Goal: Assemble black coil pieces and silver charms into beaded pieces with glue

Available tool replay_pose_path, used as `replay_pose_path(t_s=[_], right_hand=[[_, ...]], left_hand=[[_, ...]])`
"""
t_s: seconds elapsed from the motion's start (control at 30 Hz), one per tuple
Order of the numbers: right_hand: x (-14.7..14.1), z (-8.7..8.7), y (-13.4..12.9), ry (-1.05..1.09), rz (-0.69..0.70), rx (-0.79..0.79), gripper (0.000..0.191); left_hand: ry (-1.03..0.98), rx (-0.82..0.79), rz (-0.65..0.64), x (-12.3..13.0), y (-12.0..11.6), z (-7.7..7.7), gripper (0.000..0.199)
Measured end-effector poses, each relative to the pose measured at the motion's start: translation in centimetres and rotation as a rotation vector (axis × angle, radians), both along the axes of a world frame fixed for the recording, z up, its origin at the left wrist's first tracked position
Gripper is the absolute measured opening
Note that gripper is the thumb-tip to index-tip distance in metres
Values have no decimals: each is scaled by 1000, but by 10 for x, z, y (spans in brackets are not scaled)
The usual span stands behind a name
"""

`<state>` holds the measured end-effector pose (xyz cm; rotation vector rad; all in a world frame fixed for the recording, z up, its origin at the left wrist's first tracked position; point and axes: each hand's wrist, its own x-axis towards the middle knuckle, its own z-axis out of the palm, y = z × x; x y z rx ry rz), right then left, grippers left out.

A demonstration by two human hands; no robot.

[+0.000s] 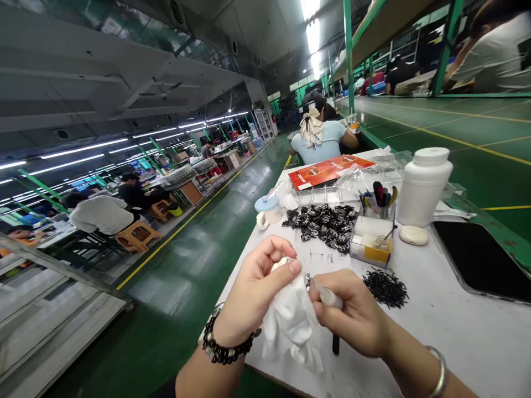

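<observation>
A crumpled white cloth (290, 323) bunches in the left hand (253, 290), with a small shiny dark piece (307, 281) just beside the white-handled tool (329, 298) gripped in the right hand (352, 315).

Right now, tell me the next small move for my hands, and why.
Probably bring the white cloth in your left hand onto the small dark metal piece by your right hand: the piece sits right beside the cloth, between both hands.

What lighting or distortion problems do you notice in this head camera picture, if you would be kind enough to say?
In the head view, the wide lens bends and tilts the hall, the overhead strip lights blow out to white, and glare streaks the green floor; the left hand and right hand look fairly sharp.
</observation>
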<state>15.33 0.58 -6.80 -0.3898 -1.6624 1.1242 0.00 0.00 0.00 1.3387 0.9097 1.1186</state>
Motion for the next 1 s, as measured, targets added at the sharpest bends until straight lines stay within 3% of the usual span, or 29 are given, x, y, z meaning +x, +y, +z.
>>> replay_pose_path(t_s=[0.13,0.27,0.5,0.73,1.0], right_hand=[[1,1,3,-46,35,-5,20],[2,0,2,-55,16,-24,18],[0,1,1,-49,-55,18,22],[1,1,1,-77,-53,15,23],[-1,-1,2,-118,-104,-11,25]], left_hand=[[-34,-40,-61,5,-5,1,10],[-103,-7,-20,8,-6,0,6],[3,203,135,5,2,-3,5],[-23,98,227,9,4,-9,10],[175,274,454,9,16,-10,19]])
